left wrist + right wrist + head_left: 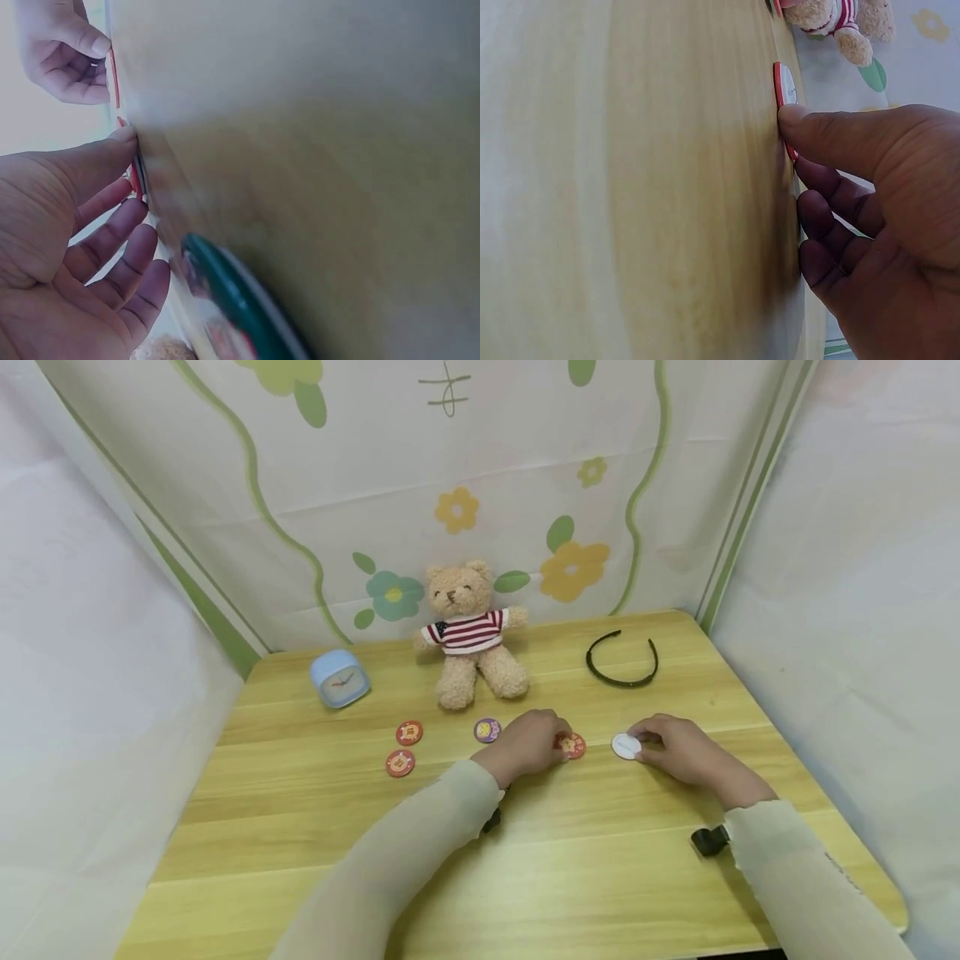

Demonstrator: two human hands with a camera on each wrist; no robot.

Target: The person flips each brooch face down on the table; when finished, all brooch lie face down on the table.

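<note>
My left hand (534,743) pinches the edges of a round red badge (573,745) with thumb and fingertips, the badge lying on the table. In the left wrist view that hand (82,225) has its other fingers loosely bent beside the badge. To its right my right hand (681,750) pinches the near side of a white-faced disc (626,746). The right wrist view shows a red rim on this disc (787,90), between thumb and forefinger of the hand (900,195). A purple badge (487,730) lies just left of my left hand, partly covered by it.
Two red-orange badges (409,732) lie further left on the wooden table (300,827). Behind stand a blue clock (341,678) and a teddy bear (468,635) in a striped shirt. A black headband (621,682) lies at the back right. Fabric walls (510,443) enclose the table.
</note>
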